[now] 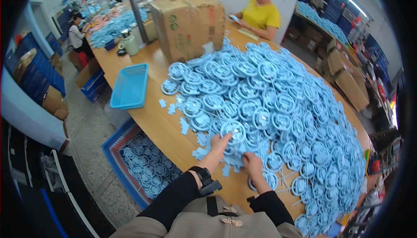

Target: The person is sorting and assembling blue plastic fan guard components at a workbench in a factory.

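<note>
My left hand (220,145) pinches the edge of a round light-blue plastic part (233,130) at the near side of a big heap. My right hand (252,163) is closed just to the right of it, low over the table; whatever its fingers hold is hidden. Small flat blue plastic pieces (200,152) lie scattered by my left hand. Behind and to the right spreads the heap of similar round blue parts (284,101), many with thin stems.
The wooden table (158,125) carries a blue basket (129,86) and a large cardboard box (187,29). Below its left edge stands a blue crate (108,149) holding many round parts. Across the table a person in yellow (260,17) handles a small piece.
</note>
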Demonstrator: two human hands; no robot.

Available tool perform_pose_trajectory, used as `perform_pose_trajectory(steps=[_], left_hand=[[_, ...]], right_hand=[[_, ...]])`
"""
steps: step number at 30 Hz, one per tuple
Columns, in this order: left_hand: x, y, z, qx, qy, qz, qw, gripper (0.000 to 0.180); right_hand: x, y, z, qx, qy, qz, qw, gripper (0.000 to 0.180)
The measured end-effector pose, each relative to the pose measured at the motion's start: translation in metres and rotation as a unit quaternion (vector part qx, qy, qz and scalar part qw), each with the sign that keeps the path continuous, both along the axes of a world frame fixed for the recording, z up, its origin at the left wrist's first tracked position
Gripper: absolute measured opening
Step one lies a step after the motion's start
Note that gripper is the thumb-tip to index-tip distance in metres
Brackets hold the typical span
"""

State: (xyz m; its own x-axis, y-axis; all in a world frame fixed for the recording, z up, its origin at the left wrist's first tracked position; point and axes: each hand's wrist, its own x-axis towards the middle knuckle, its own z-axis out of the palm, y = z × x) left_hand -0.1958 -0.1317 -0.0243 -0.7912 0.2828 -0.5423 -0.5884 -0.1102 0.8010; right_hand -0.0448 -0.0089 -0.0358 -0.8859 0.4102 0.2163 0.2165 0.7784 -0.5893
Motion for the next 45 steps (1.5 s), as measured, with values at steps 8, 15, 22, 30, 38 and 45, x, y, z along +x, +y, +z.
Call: perform_pose_trajectory(steps=[8, 15, 22, 30, 38, 45], left_hand=[[0.021, -0.023, 0.045, 0.067, 0.035, -0.062, 0.995, 0.031], [0.098, 0.016, 0.072, 0.184, 0.035, -0.13, 0.974, 0.044], [0.121, 0.029, 0.086, 0.132, 0.084, -0.297, 0.942, 0.042], [0.185, 0.051, 0.084, 0.111, 0.179, -0.33, 0.92, 0.054], [0.221, 0.061, 0.081, 0.17, 0.102, -0.289, 0.937, 0.06], [0.232, 0.072, 0.089, 0.147, 0.123, -0.258, 0.947, 0.052]], right_hand=[[0.017, 0.042, 0.085, -0.512, 0.055, -0.106, 0.85, 0.017], [0.069, 0.039, 0.107, -0.673, 0.079, -0.031, 0.735, 0.01], [0.118, 0.058, 0.136, -0.246, -0.021, 0.086, 0.965, 0.02], [0.157, 0.096, 0.151, -0.28, -0.143, 0.103, 0.944, 0.015], [0.192, 0.108, 0.12, -0.445, -0.019, 0.047, 0.894, 0.024], [0.193, 0.104, 0.084, -0.515, 0.07, 0.026, 0.854, 0.04]])
